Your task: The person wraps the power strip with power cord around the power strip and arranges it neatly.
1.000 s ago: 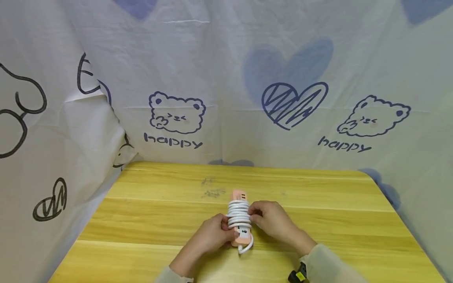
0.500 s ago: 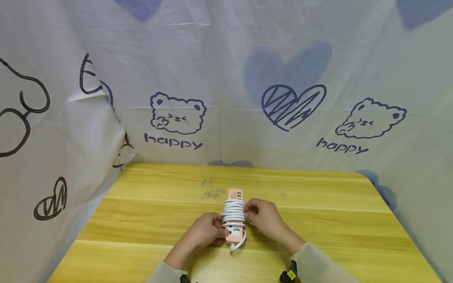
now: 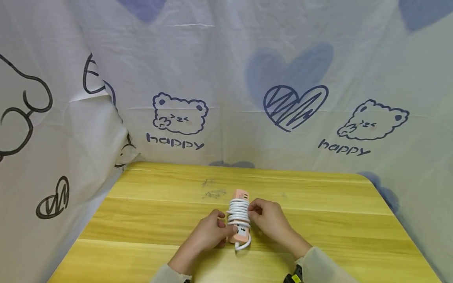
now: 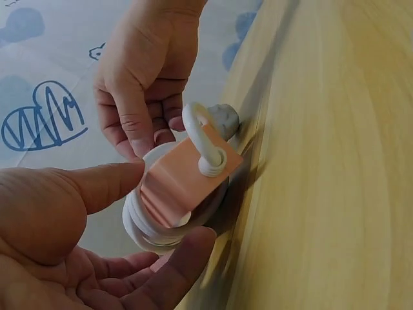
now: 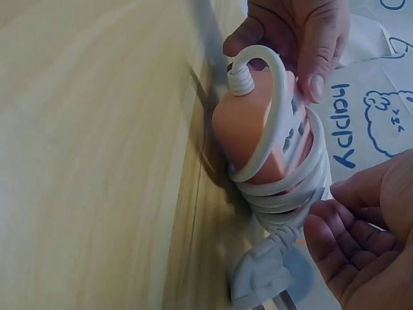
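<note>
A peach power strip (image 3: 240,239) with its white cord (image 3: 238,210) wound around it lies lengthwise between the two hands in the head view. My left hand (image 3: 211,232) holds its near end, thumb over the socket face and fingers spread along the left side. At the right edge of the windings, my right hand (image 3: 270,218) pinches at the cord with thumb and index finger, the other fingers curled in. A grey-white plug (image 5: 261,274) on the cord's end shows beside the strip in the right wrist view. Near the left thumb, a cord loop (image 5: 274,84) leaves the strip's end.
The wood-grain table (image 3: 141,220) has dark scuff marks beyond the strip. White cloth (image 3: 233,51) printed with hearts, bears and lettering hangs behind it and along its sides. A dark band with a yellow patch (image 3: 293,277) sits at the right wrist.
The strip shifts slightly left with both hands, then back right. The left fingers spread away from the windings while the thumb stays over the sockets. The right hand keeps at the cord's edge.
</note>
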`<state>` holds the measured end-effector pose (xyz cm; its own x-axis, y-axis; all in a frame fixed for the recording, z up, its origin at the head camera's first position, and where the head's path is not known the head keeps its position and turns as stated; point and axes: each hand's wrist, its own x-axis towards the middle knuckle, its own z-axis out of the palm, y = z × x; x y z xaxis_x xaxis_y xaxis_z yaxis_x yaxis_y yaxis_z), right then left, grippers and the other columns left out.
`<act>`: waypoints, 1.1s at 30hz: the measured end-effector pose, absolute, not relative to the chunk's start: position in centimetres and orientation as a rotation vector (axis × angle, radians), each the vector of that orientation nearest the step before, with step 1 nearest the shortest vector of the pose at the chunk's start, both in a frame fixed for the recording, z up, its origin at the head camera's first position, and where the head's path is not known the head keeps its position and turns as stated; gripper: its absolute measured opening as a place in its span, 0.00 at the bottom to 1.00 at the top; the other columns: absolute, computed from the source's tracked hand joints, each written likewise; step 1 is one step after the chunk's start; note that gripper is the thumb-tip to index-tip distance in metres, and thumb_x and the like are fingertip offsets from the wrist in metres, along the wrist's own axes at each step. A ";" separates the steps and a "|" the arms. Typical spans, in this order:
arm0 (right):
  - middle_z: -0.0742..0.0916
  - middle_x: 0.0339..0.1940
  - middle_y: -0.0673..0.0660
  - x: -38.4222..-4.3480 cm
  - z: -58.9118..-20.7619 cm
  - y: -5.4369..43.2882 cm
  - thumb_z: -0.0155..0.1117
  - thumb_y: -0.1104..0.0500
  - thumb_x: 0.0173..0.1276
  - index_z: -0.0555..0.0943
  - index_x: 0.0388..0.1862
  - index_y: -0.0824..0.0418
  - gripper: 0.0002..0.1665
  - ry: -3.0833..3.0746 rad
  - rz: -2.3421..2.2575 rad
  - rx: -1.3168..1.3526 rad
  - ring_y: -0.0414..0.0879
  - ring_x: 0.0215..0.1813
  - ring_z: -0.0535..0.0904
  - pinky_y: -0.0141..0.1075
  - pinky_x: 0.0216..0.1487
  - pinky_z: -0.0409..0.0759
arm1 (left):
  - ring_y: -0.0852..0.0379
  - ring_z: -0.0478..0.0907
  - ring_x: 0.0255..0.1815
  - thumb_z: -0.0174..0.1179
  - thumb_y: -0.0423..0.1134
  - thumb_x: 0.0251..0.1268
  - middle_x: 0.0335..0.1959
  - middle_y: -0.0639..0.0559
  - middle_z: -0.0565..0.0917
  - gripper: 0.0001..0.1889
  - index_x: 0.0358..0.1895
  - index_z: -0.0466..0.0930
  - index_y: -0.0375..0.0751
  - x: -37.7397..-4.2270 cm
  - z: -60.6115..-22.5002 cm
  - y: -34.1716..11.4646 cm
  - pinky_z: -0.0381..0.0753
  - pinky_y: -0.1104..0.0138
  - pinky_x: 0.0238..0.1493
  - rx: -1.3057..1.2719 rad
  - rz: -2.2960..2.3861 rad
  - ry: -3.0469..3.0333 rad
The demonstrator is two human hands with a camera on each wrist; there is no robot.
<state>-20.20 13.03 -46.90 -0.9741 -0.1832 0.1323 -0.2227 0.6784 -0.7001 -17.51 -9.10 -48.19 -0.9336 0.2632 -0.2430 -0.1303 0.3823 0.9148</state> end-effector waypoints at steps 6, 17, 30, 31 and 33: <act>0.85 0.27 0.44 -20.4 -46.8 13.2 0.73 0.64 0.69 0.86 0.34 0.54 0.06 -2.812 1.175 0.352 0.38 0.31 0.77 0.33 0.34 0.78 | 0.52 0.84 0.30 0.73 0.48 0.68 0.43 0.43 0.81 0.36 0.69 0.68 0.30 -17.4 -48.2 -9.0 0.88 0.59 0.31 0.131 1.590 2.278; 0.85 0.27 0.44 -20.3 -46.8 13.2 0.72 0.64 0.69 0.85 0.33 0.53 0.07 -2.809 1.192 0.329 0.39 0.30 0.77 0.33 0.34 0.78 | 0.51 0.84 0.31 0.73 0.48 0.68 0.43 0.42 0.81 0.35 0.68 0.69 0.30 -17.4 -48.0 -9.1 0.89 0.58 0.32 0.142 1.601 2.266; 0.86 0.28 0.43 -20.4 -46.7 13.6 0.72 0.64 0.68 0.87 0.34 0.54 0.05 -2.771 1.206 0.294 0.38 0.31 0.78 0.32 0.36 0.78 | 0.54 0.80 0.32 0.71 0.52 0.70 0.41 0.47 0.82 0.33 0.66 0.72 0.32 -17.6 -48.1 -9.3 0.80 0.62 0.31 0.154 1.456 2.431; 0.86 0.28 0.44 -20.4 -46.7 13.7 0.71 0.64 0.68 0.88 0.34 0.54 0.05 -2.764 1.216 0.295 0.38 0.32 0.78 0.32 0.36 0.79 | 0.53 0.80 0.32 0.70 0.52 0.70 0.41 0.47 0.82 0.33 0.66 0.72 0.33 -17.6 -48.1 -9.4 0.80 0.62 0.31 0.149 1.457 2.427; 0.86 0.28 0.44 -20.4 -46.6 13.7 0.71 0.64 0.69 0.88 0.35 0.56 0.03 -2.756 1.228 0.293 0.38 0.32 0.79 0.32 0.35 0.79 | 0.53 0.80 0.32 0.70 0.51 0.70 0.41 0.46 0.82 0.33 0.66 0.71 0.33 -17.6 -48.1 -9.5 0.80 0.62 0.30 0.137 1.478 2.399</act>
